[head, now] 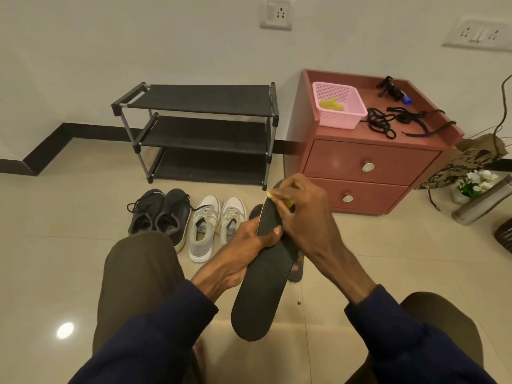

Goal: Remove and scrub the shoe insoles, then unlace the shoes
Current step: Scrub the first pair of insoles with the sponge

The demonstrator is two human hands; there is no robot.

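currently your left hand (243, 253) grips the black insole (260, 295) at mid-length, thumb across its face; your right hand (302, 209) pinches a yellow scrubber (290, 202) against its far end at 1 o'clock. expect a light, flexible part that bends under pressure: support it close behind the scrubbed area. laced shoes (166, 214) wait at 10 o'clock.

One view, worn on the person's head, faces forward and steeply down across the knees (138, 261) to the floor (69, 245). Nearest the lens, at centre, are the left hand (243, 250) and right hand (302, 214), gripping the insole (257, 297) and a yellow scrub pad (290, 202). The shoe rack (199, 128) and cabinet (371, 162) stand far, against the wall (138, 51); wide-angle bending probably exaggerates the edges' tilt.
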